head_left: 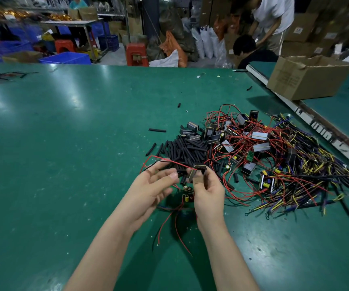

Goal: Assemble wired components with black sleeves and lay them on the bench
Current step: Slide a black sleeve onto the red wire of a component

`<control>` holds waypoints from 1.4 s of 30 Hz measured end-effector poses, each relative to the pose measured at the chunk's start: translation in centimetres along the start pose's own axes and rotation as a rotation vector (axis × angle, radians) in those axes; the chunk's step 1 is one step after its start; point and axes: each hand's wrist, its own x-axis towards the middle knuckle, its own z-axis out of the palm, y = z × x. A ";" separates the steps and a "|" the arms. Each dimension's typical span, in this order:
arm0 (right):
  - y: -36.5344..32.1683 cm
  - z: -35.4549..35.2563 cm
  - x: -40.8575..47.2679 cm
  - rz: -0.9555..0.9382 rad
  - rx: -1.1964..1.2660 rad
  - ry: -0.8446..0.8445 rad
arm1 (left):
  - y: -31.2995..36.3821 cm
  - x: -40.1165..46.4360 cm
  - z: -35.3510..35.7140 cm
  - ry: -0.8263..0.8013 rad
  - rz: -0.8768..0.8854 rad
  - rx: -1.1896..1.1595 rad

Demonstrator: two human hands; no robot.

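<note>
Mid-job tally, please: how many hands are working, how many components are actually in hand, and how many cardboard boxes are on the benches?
Hands at work: 2, left hand and right hand
Black block component in the right hand: 1
Open cardboard box on the neighbouring bench: 1
Total: 4
The pile of sleeves and wired parts is too tangled to count.
</note>
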 end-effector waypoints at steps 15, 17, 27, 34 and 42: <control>-1.7 -0.2 -0.3 0.060 -0.025 -0.040 | 3.6 0.1 0.5 0.081 0.179 -0.238; -2.4 -0.7 -0.1 0.187 0.014 -0.186 | 3.7 0.3 0.4 0.131 0.176 -0.205; -7.5 1.2 1.2 0.054 -0.132 -0.503 | 4.8 0.8 -0.4 0.112 0.123 -0.022; -7.5 3.6 1.1 -0.144 -0.391 -0.521 | 4.7 0.6 -1.0 0.078 0.102 0.177; -9.8 3.7 3.1 0.153 -0.008 -0.255 | 5.9 0.2 -2.3 0.187 0.027 -0.087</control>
